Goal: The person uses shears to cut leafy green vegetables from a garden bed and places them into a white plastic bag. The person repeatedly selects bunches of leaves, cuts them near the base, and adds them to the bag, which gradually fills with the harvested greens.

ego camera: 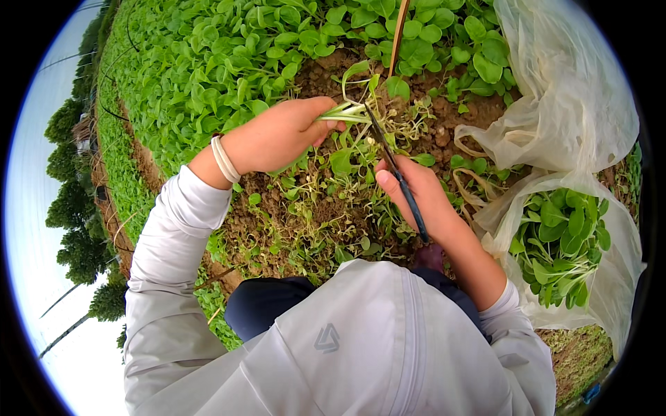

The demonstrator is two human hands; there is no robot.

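My left hand (pixel 283 134) grips a small bunch of leafy greens (pixel 347 112), its pale stems pointing right. Most of the bunch is hidden behind the hand. My right hand (pixel 416 190) holds a pair of dark scissors (pixel 384 148) with a blue handle. The blades meet the stem ends or lie just in front of them; I cannot tell whether they touch. Below both hands, brown soil (pixel 322 195) is strewn with cut stems, wilted bits and loose leaves.
Dense leafy seedlings (pixel 208 78) grow ahead and to the left. A thin wooden stick (pixel 399 36) stands up ahead. On the right lies an opened clear plastic bag (pixel 619 260) holding cut greens (pixel 564 244), with more crumpled plastic (pixel 567 93) beyond it. My knee (pixel 265 307) is close below.
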